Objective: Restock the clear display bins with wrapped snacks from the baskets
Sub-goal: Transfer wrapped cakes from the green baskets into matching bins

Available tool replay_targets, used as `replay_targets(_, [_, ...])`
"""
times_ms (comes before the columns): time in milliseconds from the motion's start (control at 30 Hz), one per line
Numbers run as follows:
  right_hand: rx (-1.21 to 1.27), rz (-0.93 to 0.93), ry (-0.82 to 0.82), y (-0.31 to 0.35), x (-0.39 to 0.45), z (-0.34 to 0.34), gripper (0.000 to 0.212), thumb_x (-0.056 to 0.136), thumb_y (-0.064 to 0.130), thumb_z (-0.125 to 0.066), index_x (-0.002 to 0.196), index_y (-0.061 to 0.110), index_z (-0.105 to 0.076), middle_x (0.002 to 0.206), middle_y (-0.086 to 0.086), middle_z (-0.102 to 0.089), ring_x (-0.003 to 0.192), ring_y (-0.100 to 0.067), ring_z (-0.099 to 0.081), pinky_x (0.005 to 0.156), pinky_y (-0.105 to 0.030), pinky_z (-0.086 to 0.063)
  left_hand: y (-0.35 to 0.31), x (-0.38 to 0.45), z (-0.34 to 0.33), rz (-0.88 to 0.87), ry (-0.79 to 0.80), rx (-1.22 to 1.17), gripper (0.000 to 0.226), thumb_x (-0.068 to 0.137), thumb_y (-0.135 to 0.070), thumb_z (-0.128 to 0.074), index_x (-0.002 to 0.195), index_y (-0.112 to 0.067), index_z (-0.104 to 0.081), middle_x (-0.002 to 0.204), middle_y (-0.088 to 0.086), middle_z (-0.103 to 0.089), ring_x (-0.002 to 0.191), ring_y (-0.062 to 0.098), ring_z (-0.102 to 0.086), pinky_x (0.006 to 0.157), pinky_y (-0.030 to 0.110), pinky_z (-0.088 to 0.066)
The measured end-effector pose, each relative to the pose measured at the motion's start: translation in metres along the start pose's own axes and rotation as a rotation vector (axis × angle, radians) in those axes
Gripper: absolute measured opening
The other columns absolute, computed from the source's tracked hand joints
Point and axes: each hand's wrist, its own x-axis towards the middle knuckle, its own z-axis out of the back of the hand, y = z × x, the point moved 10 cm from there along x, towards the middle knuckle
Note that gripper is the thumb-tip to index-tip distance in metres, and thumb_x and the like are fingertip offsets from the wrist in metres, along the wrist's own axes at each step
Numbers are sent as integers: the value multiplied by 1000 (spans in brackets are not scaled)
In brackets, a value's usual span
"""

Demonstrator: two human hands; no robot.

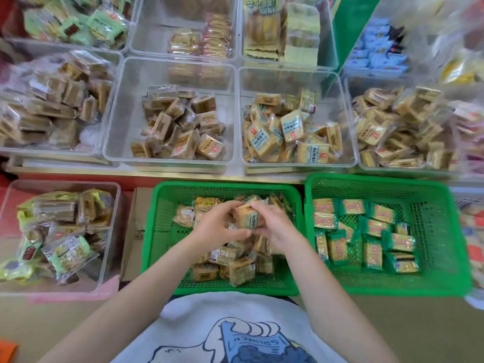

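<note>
Nearest: white printed shirt [230, 334] at the bottom edge, both bare forearms reaching forward over the near green basket [159, 195]. Left hand [217, 227] and right hand [272, 226] meet above the basket's middle, both grasping one tan wrapped snack [246, 218]. Snack sits between the hands, left fingers curled over its top and left side, thumb under; right fingers curled on its top right edge. Snack is lifted above the loose pile of similar tan packs [230, 265] lying in that basket.

Just right, touching side by side, a second green basket [442, 231] holds green-edged yellow packs [366, 231]. Left of the near basket, a flat cardboard piece [133, 231], then a clear bin of mixed green and brown packs [110, 231].

Further back, a row of clear display bins: centre-left bin [115, 142] about half full of brown packs, centre-right bin [348, 142] with pale yellow packs, outer bins on each side fuller, blurred. Behind them another row of clear bins [183, 22], contents blurred.
</note>
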Motion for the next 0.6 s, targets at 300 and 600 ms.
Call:
replay_targets(300, [-156, 228, 153, 62, -28, 21, 36, 90, 41, -73, 119, 22, -62, 115, -5, -69, 92, -25, -66, 72, -35, -51, -56, 13, 35, 64, -67, -313, 38, 85, -39, -76, 120, -28, -63, 92, 7, -75, 69, 13, -70, 71, 32, -60])
replay_targets(600, [175, 431, -117, 181, -19, 60, 35, 94, 13, -68, 123, 9, -49, 112, -17, -69, 87, -27, -74, 78, -36, -63, -48, 34, 59, -45, -387, 757, 79, 97, -39, -53, 160, -15, -11, 168, 4, -5, 155, 23, -1, 125, 42, -5])
